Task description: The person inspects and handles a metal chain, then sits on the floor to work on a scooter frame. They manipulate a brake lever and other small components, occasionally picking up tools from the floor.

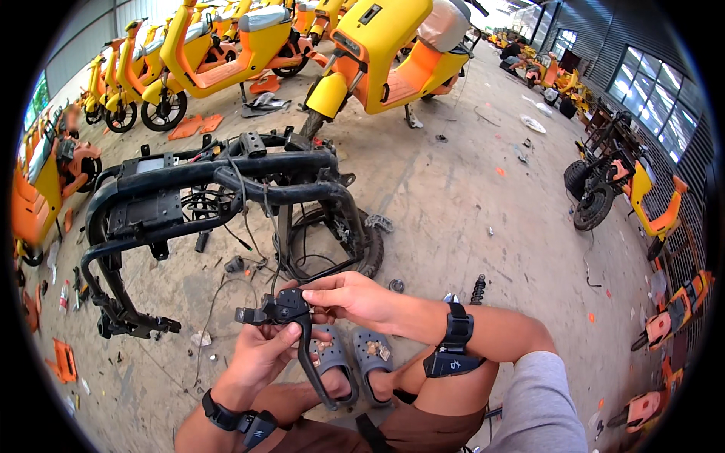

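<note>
A black brake lever (308, 362) with its clamp and housing (290, 303) is held over my lap, its long curved blade hanging down toward my feet. My left hand (266, 349) grips the housing from below, thumb pressed on its lower part. From the right, my right hand (338, 296) pinches the upper edge of the housing between thumb and fingers. A thin black cable (276, 264) runs up from the housing toward a bare black scooter frame (294, 194), which lies just ahead on the floor.
Beside the frame lies a wheel with a black tyre (370, 253). A shock absorber (478, 290) stands right of my hands. Yellow and orange scooters (393, 68) fill the back; more line the right wall. An orange panel (65, 361) and small scraps litter the concrete. A person (512, 54) sits far off.
</note>
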{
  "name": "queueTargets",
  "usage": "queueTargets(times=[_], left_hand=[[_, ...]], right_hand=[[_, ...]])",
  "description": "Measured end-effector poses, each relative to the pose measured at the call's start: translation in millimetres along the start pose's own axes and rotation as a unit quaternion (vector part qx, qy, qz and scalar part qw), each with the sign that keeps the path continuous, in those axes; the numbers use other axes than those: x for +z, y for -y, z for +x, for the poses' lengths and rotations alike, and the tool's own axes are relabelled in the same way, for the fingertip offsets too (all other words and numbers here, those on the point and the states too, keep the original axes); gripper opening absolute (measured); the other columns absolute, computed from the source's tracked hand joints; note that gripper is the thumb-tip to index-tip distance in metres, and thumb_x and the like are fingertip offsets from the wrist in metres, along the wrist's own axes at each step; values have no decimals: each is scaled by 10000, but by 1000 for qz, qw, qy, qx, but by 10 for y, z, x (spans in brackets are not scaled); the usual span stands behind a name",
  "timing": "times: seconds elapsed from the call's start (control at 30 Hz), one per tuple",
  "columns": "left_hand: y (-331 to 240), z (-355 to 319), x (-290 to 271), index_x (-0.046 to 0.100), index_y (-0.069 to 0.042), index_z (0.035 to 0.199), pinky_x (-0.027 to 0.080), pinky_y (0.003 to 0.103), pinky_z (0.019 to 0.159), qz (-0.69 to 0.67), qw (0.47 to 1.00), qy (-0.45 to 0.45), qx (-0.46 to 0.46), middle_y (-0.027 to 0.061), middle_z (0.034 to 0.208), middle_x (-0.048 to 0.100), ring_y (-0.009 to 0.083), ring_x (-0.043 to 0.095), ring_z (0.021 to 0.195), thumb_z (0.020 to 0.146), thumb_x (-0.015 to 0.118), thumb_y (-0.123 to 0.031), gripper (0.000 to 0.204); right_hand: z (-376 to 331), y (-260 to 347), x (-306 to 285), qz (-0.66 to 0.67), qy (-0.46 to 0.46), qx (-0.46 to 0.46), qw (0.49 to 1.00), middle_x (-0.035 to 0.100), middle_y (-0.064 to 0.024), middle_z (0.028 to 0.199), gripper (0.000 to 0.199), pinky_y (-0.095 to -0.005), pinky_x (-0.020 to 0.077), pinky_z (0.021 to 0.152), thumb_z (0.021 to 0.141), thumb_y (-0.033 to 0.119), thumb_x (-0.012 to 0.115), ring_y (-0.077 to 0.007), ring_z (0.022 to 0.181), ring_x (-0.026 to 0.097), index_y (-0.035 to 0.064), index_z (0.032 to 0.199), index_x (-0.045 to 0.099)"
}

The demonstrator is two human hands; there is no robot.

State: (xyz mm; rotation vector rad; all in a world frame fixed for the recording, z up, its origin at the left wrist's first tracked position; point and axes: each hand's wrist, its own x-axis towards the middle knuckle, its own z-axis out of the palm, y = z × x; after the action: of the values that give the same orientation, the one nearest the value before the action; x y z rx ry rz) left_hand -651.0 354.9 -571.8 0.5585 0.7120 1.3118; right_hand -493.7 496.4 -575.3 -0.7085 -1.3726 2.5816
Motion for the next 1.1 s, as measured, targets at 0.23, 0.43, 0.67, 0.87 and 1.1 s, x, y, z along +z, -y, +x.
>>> queueTargets(times=[0.23, 0.43, 0.67, 0.87, 1.1], left_hand=[[28, 125, -30, 298, -40, 1439, 583, 288, 705, 48, 998, -45, -6, 140, 1095, 655, 236, 681, 905, 900, 613, -30, 624], [-11, 118, -126, 488, -25, 1294, 592, 307, 712, 54, 995, -83, 16, 117, 1107, 654, 209, 675, 934, 875, 652, -25, 450], [24, 114, -137, 500, 70, 1246, 553, 298, 817, 113, 988, -90, 59, 117, 1135, 634, 158, 636, 989, 826, 701, 16, 469], [-15, 94, -149, 558, 79, 1167, 549, 278, 796, 141, 983, -100, 61, 120, 1078, 653, 147, 648, 929, 797, 724, 31, 408], [-52, 56, -160, 602, 70, 1103, 547, 269, 786, 188, 975, -110, 43, 111, 1034, 663, 133, 650, 904, 788, 730, 22, 343]], right_hand=[[-106, 67, 42, -127, -107, -3, 986, 642, 3, 906, 325, -260, 473, 676, 946, 221, 592, -86, 774, 566, 5, 1189, 614], [-162, 139, 192, -255, -155, -156, 942, 666, -21, 883, 253, -215, 466, 665, 867, 141, 696, -59, 734, 575, -18, 1064, 676], [-211, 111, 294, -336, -126, -205, 910, 679, -73, 943, 248, -233, 499, 712, 847, 111, 703, -97, 796, 625, -22, 1055, 678], [-203, 115, 320, -381, -122, -201, 894, 675, -76, 912, 219, -234, 488, 661, 850, 91, 686, -95, 741, 611, -39, 1025, 667], [-223, 127, 401, -442, -147, -150, 872, 674, -75, 867, 190, -236, 469, 619, 868, 89, 661, -83, 699, 592, -42, 1004, 641]])
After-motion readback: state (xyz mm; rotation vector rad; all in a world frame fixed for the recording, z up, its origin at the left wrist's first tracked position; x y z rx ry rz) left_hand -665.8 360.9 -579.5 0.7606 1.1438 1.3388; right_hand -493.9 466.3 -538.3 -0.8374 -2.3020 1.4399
